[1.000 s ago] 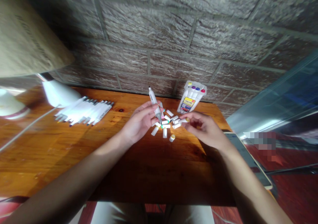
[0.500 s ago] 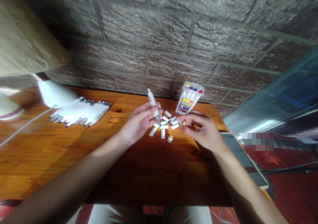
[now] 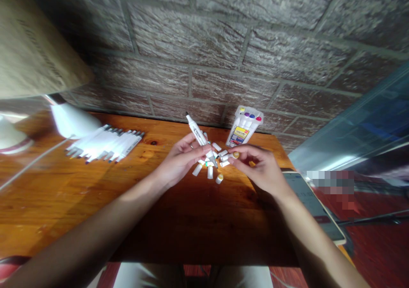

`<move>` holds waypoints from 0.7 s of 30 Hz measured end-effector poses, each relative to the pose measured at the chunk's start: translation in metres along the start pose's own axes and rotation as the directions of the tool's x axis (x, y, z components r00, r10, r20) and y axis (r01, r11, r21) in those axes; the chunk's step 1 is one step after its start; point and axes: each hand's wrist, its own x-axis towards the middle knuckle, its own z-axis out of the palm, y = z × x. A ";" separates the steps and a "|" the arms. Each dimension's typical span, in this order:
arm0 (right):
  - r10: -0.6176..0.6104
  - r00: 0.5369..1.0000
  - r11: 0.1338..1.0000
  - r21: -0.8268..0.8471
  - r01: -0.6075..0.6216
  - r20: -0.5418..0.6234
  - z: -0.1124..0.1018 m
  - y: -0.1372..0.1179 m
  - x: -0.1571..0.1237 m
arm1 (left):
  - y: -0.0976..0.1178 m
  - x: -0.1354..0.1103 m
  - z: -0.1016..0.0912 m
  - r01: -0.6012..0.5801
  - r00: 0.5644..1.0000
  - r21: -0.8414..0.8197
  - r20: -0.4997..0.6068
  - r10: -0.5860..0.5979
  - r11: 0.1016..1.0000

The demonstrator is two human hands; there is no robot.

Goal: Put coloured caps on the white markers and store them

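My left hand is closed round a white marker that points up and to the left, its dark tip bare. My right hand pinches a small white cap with a yellow end close to the marker's lower end. Between and below the hands lies a heap of several loose white caps on the wooden table.
A row of several uncapped white markers lies at the back left beside a white lamp foot and its cord. A clear marker pouch leans on the brick wall. A phone lies at the table's right edge.
The marker has tilted further left at its tip and its lower end has swung toward my right hand. My right hand has brought the yellow-ended cap closer to it.
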 end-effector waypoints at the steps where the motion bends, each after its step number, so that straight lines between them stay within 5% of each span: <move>1: 0.016 1.000 1.000 -0.015 -0.016 0.015 0.000 0.001 0.000 | 0.000 0.000 0.000 -0.002 1.000 0.005 0.000 0.002 1.000; 21: -0.182 0.983 0.983 -0.028 0.182 0.011 -0.001 -0.001 0.001 | -0.003 0.000 -0.001 -0.020 1.000 0.086 0.021 0.018 0.996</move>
